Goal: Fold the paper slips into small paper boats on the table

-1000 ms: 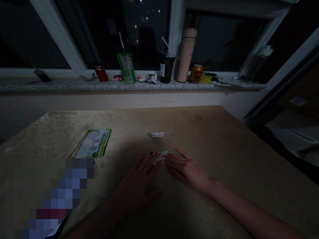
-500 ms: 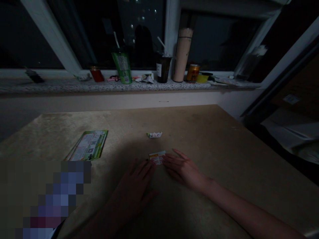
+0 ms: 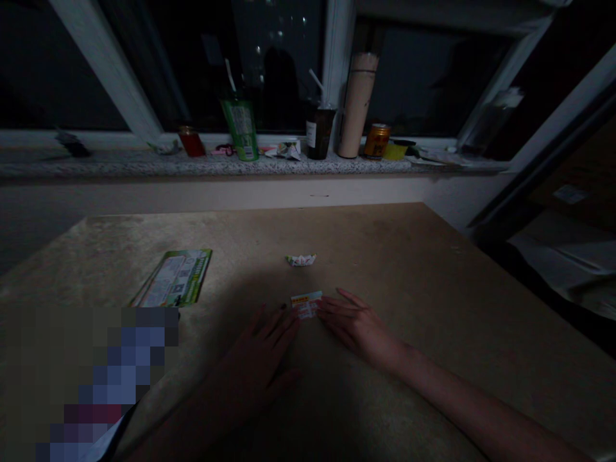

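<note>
Dim room, dark windows, a small slip flat on the surface

Along the speckled sill, left to right: a red jar, something pink lying low, a green cup with a straw, crumpled paper, a dark cup with a white label and a straw, a tall pale flask, an orange can and, just beside it, a yellow thing too dim to make out.

On the surface, a pixelated patch covers the near left. Just beyond it lie green and white cards, overlapping. To their right, in shadow, the left hand rests palm down, its grip laid out flat, fingers slightly spread and thumb held well away; fingertips are at the slip's near left corner. The slip sits between the two hands, printed, with a yellow band near its far edge. Beyond it, apart, stands a folded paper boat. The right hand reaches in from the right, its grip stretched flat, most fingers side by side and one apart, fingertips at the slip's right edge; its thumb is hard to tell. Farthest right, past the surface, is a dim brown carton
</note>
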A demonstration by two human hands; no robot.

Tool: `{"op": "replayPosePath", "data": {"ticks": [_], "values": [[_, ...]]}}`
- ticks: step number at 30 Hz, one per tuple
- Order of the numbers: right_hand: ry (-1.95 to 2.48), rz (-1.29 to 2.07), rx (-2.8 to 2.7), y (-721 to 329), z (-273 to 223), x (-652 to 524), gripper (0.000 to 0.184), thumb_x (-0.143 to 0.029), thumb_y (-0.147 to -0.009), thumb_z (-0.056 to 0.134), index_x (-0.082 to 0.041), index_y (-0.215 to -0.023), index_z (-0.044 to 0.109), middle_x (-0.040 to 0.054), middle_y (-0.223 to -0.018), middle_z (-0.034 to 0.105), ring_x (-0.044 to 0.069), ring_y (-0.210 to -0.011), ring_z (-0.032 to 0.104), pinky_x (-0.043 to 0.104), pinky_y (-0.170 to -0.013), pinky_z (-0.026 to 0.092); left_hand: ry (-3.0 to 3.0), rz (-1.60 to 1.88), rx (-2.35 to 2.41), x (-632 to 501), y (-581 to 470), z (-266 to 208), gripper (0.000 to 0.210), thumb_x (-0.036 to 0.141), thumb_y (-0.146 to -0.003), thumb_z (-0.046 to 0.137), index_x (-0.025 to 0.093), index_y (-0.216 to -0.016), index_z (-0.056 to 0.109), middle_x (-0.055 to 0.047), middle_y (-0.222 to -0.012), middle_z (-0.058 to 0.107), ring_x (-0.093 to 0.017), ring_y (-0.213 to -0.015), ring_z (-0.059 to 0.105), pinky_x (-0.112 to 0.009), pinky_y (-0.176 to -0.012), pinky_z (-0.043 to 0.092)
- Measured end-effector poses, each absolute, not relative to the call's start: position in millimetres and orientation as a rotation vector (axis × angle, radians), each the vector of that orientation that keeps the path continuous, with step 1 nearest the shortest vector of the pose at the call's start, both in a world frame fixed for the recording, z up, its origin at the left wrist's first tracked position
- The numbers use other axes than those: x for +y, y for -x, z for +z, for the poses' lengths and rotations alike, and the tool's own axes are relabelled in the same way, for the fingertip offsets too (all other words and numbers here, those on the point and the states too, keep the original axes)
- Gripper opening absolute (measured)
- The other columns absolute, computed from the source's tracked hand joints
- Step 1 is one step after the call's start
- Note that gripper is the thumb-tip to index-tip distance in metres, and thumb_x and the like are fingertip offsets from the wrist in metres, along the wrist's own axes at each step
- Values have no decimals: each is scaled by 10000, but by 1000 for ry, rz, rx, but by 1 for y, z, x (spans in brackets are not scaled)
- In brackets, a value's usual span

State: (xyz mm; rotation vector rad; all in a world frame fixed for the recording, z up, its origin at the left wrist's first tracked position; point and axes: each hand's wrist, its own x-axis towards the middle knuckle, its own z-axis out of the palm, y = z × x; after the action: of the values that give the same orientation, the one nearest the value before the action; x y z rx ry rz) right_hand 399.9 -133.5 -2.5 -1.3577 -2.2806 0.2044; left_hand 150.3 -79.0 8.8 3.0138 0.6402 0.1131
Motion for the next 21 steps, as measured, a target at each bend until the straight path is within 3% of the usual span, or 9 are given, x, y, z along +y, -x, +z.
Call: {"op": "replayPosePath", "data": {"ticks": [5,10,15,21], "values": [[1369,270,-2270,-402,-1,-133,335,-213,-950,441,-273,-1264,542,20,-1249,613,146,-1224,506,439,-1115,287,-3024,86,643,-78,-149,6,601,512,-959,336,163,-1445,280,-97,-1492,304,-262,-1373,248,-486,-1129,69],[1381,70,-2312,-396,0,-135,313,-207,-946,431,-227,-1217,585,53,-1243,615,189,-1217,515,490,-1122,269,-3019,121,654,-80,-149,6,613,525,-947,349,175,-1446,282,-104,-1491,306,-277,-1363,271,-510,-1123,83],[1313,-45,-2395,-392,3,-136,357,-239,-929,450,-129,-1254,550,106,-1307,558,221,-1318,387,460,-1147,250,-3019,123,666,-82,-151,9,565,478,-954,360,175,-1429,323,-107,-1475,340,-280,-1358,281,-524,-1123,57],[1273,115,-2473,-395,2,-133,429,-317,-930,471,-197,-1342,464,99,-1400,460,203,-1322,379,415,-1118,298,-2982,130,679,-84,-150,9,614,422,-946,396,195,-1478,187,-79,-1504,282,-264,-1376,240,-510,-1127,99]]}}
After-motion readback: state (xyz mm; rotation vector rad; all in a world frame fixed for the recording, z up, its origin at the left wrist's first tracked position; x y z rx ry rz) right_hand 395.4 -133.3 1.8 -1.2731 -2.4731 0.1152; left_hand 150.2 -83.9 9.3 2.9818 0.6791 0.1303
